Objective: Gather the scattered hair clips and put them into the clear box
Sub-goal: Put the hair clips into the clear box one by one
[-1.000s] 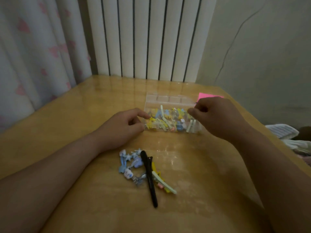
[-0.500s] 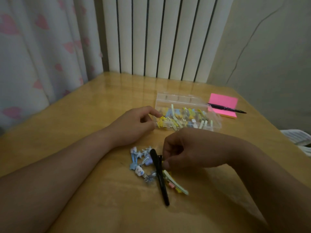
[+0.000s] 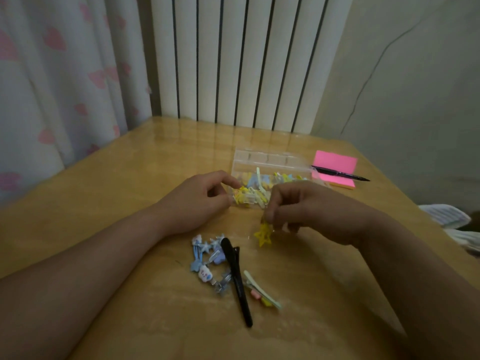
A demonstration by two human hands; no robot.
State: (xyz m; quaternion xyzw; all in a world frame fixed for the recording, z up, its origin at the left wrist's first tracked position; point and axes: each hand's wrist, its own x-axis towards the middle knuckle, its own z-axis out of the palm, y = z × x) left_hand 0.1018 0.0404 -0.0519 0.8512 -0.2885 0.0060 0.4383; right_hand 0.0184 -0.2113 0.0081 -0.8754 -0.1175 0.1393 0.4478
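The clear box point(image 3: 270, 162) sits mid-table, holding several yellow, blue and white hair clips. My left hand point(image 3: 200, 201) grips the box's near left corner between thumb and forefinger. My right hand point(image 3: 309, 209) hovers just in front of the box, fingertips pinched on a yellow star hair clip point(image 3: 263, 236) that dangles above the table. On the wood nearer to me lies a small pile: blue star clips point(image 3: 205, 255), a long black clip point(image 3: 236, 279) and a pale green clip point(image 3: 262, 289) with pink and yellow bits.
A pink sticky-note pad point(image 3: 335, 167) with a black pen point(image 3: 340, 174) across it lies right of the box. A radiator stands behind the wooden table point(image 3: 104, 198), a heart-print curtain at left, folded cloth off the table's right edge.
My right hand went from the box down to the pile, pinched the yellow star clip and has lifted it up toward the box. My left hand stayed on the box.
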